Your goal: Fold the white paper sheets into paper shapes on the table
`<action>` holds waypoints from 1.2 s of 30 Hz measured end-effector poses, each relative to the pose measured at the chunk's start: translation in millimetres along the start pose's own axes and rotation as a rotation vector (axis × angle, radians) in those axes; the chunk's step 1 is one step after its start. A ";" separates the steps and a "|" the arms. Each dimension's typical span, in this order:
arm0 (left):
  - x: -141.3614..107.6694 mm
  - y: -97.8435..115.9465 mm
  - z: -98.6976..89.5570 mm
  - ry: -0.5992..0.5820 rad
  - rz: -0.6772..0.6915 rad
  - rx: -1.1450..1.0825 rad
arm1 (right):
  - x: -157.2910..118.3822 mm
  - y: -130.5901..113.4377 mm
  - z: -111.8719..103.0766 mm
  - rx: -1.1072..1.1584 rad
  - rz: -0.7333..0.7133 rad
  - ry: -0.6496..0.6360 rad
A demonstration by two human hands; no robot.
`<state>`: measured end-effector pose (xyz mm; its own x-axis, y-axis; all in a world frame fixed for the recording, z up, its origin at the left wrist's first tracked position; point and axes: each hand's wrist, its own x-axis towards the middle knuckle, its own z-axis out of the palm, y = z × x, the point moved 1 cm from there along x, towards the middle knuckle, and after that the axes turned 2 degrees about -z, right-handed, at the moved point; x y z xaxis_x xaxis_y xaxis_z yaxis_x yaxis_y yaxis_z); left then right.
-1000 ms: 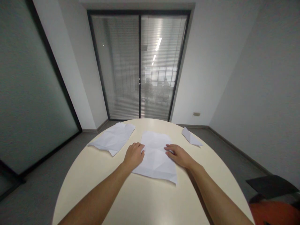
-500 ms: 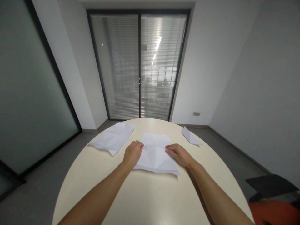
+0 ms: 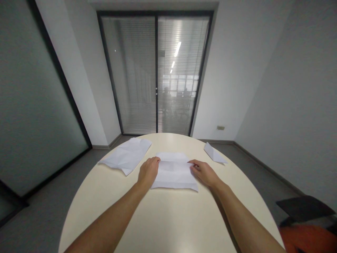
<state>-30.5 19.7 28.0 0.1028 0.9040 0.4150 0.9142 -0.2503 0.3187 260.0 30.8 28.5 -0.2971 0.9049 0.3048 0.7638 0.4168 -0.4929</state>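
A creased sheet of white paper (image 3: 175, 175) lies in front of me, with a fold line running across its upper part. My left hand (image 3: 149, 171) is closed on the sheet's left edge at that fold, fingers curled together. On the opposite edge my right hand (image 3: 203, 171) pinches the paper between thumb and index finger. The near edge of the sheet lifts slightly and curls at its right corner. Beyond the fold, a strip of paper extends away from me.
The round cream table (image 3: 168, 218) bears a larger crumpled white sheet (image 3: 129, 154) at the left and a small folded paper (image 3: 214, 154) at the right. An orange and black chair (image 3: 308, 239) stands at lower right. Glass doors (image 3: 156, 73) with blinds close the far side.
The near part of the sheet looks flatter and its front edge sits slightly farther away. The far strip appears shorter. My right hand has shifted a little outward; both hands remain at the edges.
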 end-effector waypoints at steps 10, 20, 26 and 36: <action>1.1 -5.5 0.5 0.091 0.024 -0.062 | 2.9 2.5 0.9 0.282 0.116 0.149; 1.6 -6.7 10.7 0.147 -0.049 -0.447 | 8.8 1.6 6.4 0.724 0.130 0.196; 0.9 -2.7 9.6 0.198 -0.047 -0.575 | 6.9 -2.8 -0.4 0.594 0.033 0.186; -2.5 -2.3 2.8 0.102 -0.063 -0.501 | 3.4 8.4 3.7 0.623 -0.035 0.070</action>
<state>-31.8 19.0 23.9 -0.0082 0.8905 0.4549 0.6146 -0.3544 0.7047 263.3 37.7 22.3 -0.2611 0.8910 0.3715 0.2706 0.4369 -0.8578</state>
